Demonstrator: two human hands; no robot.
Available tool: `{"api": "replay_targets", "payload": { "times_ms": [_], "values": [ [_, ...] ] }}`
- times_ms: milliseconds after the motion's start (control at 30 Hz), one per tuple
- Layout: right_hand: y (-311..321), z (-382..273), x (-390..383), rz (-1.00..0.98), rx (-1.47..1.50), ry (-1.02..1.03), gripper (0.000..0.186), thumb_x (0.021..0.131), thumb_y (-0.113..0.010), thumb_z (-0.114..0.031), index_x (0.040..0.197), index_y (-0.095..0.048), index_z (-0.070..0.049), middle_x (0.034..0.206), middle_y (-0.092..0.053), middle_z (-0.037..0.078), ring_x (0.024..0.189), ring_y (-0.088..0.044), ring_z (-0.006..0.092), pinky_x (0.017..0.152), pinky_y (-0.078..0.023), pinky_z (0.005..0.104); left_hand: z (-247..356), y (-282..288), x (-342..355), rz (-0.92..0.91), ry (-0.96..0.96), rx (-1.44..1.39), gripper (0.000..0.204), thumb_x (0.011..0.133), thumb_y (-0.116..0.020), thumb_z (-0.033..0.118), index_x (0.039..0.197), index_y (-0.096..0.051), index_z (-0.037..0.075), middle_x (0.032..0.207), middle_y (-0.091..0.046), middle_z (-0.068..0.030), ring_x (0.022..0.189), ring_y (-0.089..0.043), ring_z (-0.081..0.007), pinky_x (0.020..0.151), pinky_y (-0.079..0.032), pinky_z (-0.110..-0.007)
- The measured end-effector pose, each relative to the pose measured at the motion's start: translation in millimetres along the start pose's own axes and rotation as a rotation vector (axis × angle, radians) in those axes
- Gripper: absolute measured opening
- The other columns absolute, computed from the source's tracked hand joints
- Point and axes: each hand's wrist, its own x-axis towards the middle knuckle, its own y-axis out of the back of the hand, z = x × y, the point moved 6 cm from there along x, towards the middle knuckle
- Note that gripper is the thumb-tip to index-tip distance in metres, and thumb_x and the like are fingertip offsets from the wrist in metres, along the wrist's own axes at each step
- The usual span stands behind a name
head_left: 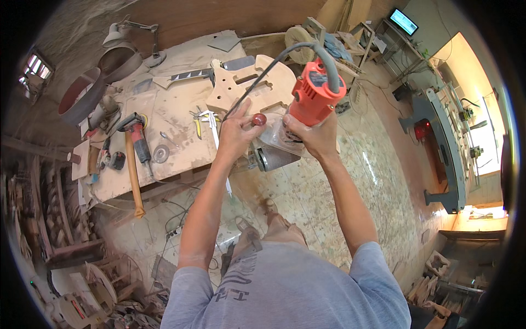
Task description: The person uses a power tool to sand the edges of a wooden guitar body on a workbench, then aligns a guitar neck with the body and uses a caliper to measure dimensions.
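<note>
A red router (316, 94) is in my right hand (318, 134), whose fingers wrap round the lower part of its motor housing. My left hand (238, 134) is closed at the router's near left side, its thumb against a dark red round knob (259, 119); its fingertips are partly hidden. A clear plastic base (272, 136) shows between my hands. The router's black cord arches over its top and down past my left fingers. Just beyond lies a pale wooden guitar body (276, 74) with cut cavities, on the workbench (181, 140).
Calipers (212, 122) and yellow-handled pliers (198, 128) lie left of my hands. An angle grinder (139, 143), a hammer-like wooden handle (133, 178) and a desk lamp (115, 35) are farther left. A dark cylinder (278, 159) sits below the router. A grey machine (438, 148) stands right.
</note>
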Motion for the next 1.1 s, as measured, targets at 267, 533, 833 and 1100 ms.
{"api": "replay_targets", "payload": {
  "times_ms": [267, 533, 833, 1100],
  "values": [
    [6.3, 13.6, 14.7, -0.044, 0.007, -0.018, 0.053, 0.076, -0.091, -0.023, 0.118, -0.065, -0.004, 0.104, -0.074, 0.006, 0.093, -0.07, 0.0169, 0.084, -0.056, 0.0345, 2.8, -7.6, 3.8, 0.065, -0.023, 0.089, 0.04, 0.085, -0.085, 0.035, 0.122, -0.081, 0.019, 0.163, -0.047, -0.0154, 0.158, -0.029, -0.0355, 0.127, -0.028, -0.046],
    [18.2, 7.1, 0.2, -0.038, -0.029, -0.057, 0.057, 0.074, -0.091, -0.024, 0.121, -0.065, -0.004, 0.105, -0.075, 0.007, 0.096, -0.071, 0.0187, 0.087, -0.056, 0.0356, 6.7, -8.0, 1.1, -0.011, -0.062, 0.126, 0.042, 0.084, -0.086, 0.036, 0.121, -0.081, 0.017, 0.167, -0.038, -0.0197, 0.158, -0.029, -0.0383, 0.127, -0.029, -0.048],
    [21.9, 10.0, 5.9, -0.019, -0.098, -0.024, 0.061, 0.072, -0.09, -0.029, 0.122, -0.064, -0.004, 0.104, -0.075, 0.009, 0.094, -0.073, 0.0226, 0.087, -0.057, 0.038, 2.8, -13.3, 2.4, 0.035, -0.048, 0.089, 0.038, 0.083, -0.085, 0.043, 0.115, -0.084, 0.023, 0.165, -0.044, -0.016, 0.16, -0.024, -0.0372, 0.129, -0.008, -0.06],
    [17.4, 5.2, 16.2, -0.02, -0.082, 0.013, 0.059, 0.071, -0.089, -0.029, 0.119, -0.067, -0.005, 0.105, -0.076, 0.01, 0.094, -0.073, 0.0237, 0.087, -0.056, 0.0386, 8.0, -10.0, 2.9, 0.056, -0.03, 0.103, 0.042, 0.085, -0.085, 0.036, 0.123, -0.081, 0.019, 0.165, -0.044, -0.0179, 0.158, -0.028, -0.0369, 0.126, -0.028, -0.047]
  ]
}}
